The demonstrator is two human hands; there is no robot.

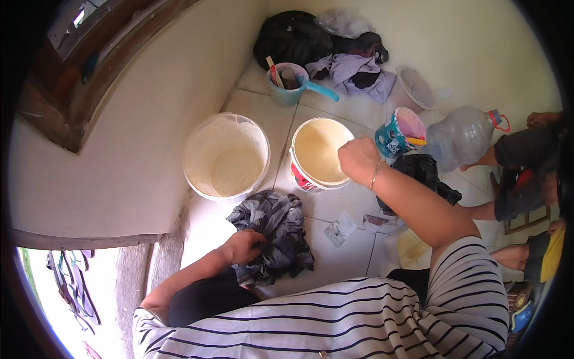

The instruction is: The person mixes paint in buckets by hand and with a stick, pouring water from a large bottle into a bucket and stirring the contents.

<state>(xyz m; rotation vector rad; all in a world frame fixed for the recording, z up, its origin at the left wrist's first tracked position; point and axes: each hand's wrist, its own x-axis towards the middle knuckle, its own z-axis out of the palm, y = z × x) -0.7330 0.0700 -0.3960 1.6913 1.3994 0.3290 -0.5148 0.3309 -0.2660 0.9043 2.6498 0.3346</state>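
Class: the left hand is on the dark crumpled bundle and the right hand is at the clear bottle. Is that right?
No: the head view shows the right hand at the rim of the middle bucket; the left hand is on the dark bundle.

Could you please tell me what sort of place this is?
Probably a tiled corner or entrance of a home: pale walls meet above a tiled floor, buckets stand about, and what look like sandals lie at lower left.
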